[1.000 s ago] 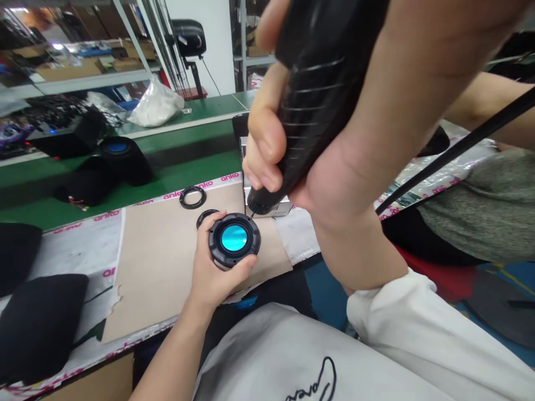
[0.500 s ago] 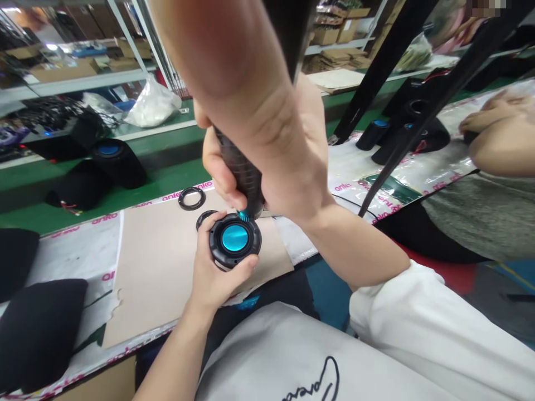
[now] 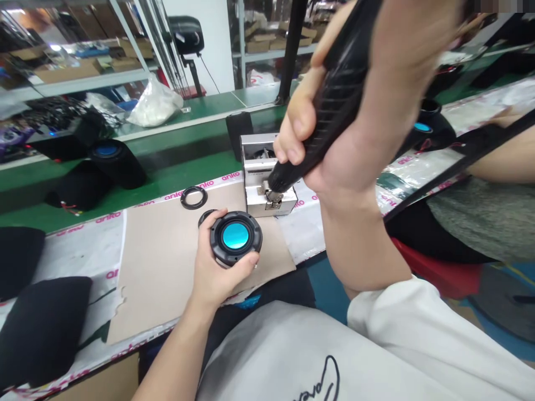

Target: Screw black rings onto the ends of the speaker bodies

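My left hand is closed around a round black speaker part with a shiny blue disc in its centre, held face up over the cardboard. In my right hand is a black electric screwdriver, gripped in a fist and slanting down to the left. Its tip meets the front of a silver screw feeder, so the bit itself is hidden. One black ring lies flat on the cardboard, and another sits partly covered behind my left fingers.
Cardboard covers the bench in front of me. Black speaker housings stand at the back left, and dark rounded pieces lie at the near left. On the right, another person's arm reaches in beside a dark slanting bar.
My right hand has carried the electric screwdriver from the speaker part's rim up and right to the screw feeder, now uncovered. My left hand keeps its hold almost unmoved.
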Motion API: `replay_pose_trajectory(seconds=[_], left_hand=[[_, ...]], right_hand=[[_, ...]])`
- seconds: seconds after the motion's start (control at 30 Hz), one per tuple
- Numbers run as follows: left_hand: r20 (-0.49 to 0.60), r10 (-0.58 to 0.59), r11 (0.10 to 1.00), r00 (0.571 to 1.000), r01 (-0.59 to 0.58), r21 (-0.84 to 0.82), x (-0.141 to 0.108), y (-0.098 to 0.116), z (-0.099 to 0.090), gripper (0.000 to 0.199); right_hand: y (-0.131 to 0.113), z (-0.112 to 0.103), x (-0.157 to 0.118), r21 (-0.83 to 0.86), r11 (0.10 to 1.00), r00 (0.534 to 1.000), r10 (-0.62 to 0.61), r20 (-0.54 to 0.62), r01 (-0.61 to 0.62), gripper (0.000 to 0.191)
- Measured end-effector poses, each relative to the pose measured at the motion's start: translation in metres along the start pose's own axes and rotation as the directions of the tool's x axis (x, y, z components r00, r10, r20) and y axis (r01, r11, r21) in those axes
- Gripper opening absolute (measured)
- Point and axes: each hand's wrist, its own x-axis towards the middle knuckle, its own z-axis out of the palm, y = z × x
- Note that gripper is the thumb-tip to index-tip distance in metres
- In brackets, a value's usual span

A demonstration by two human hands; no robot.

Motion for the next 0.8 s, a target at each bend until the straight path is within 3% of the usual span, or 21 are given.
replay_pose_trajectory(seconds=[0.1,0.23,0.37,0.47,0.57,0.63,0.73,0.8], left_hand=[[-0.002,0.007,1.0,1.0,-0.007,-0.003,-0.001,0.0,0.0,0.079],[-0.005,0.02,1.0,1.0,-0.02,-0.004,-0.001,-0.001,0.0,0.08],[0.005,0.028,1.0,1.0,-0.028,0.008,0.0,-0.001,0.0,0.081],[-0.002,0.029,1.0,1.0,-0.029,0.012,-0.001,-0.002,0.0,0.081],[-0.003,0.031,0.999,1.0,-0.031,0.008,-0.002,-0.002,0.0,0.08],[-0.001,0.031,0.999,1.0,-0.031,0.01,-0.002,-0.003,0.0,0.08],[-0.005,0.036,0.999,0.999,-0.036,0.013,-0.001,-0.003,0.0,0.081],[-0.007,0.037,0.999,0.999,-0.037,0.012,0.0,-0.004,0.0,0.082]], right_hand=[[0.031,-0.02,0.003,-0.107,0.994,0.989,-0.032,-0.144,0.017,0.069],[0.067,-0.036,0.006,-0.159,0.987,0.993,0.008,-0.121,-0.027,0.073],[0.082,-0.036,0.002,-0.128,0.992,0.984,-0.042,-0.172,0.02,0.069],[0.085,-0.038,-0.004,-0.097,0.995,0.989,0.007,-0.145,-0.021,0.063],[0.08,-0.041,-0.011,-0.052,0.987,0.986,0.146,-0.082,-0.151,0.06],[0.066,-0.039,-0.014,-0.017,0.986,0.982,0.164,-0.094,-0.167,0.061],[0.026,-0.027,-0.017,0.012,0.996,0.988,0.093,-0.127,-0.092,0.061],[-0.005,-0.015,-0.016,-0.025,0.994,0.992,0.108,-0.066,-0.11,0.062]])
